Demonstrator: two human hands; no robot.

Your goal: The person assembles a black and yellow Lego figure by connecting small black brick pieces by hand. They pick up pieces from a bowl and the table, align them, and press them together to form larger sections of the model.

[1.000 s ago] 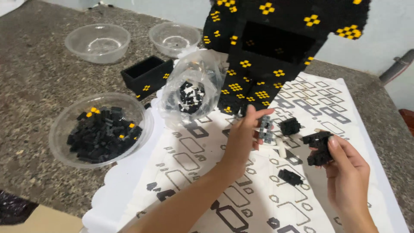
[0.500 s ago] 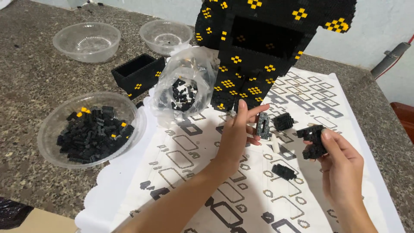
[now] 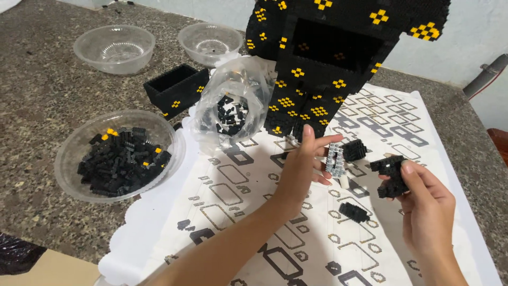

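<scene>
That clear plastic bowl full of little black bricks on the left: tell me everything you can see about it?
The bowl is round, shallow and see-through, apparently thin plastic. It sits upright on the speckled stone counter, its right rim touching or just overlapping the white patterned sheet. Inside lies a loose heap of small black bricks with a few yellow ones mixed in. Neither hand touches it; the left hand is well to its right.
</scene>
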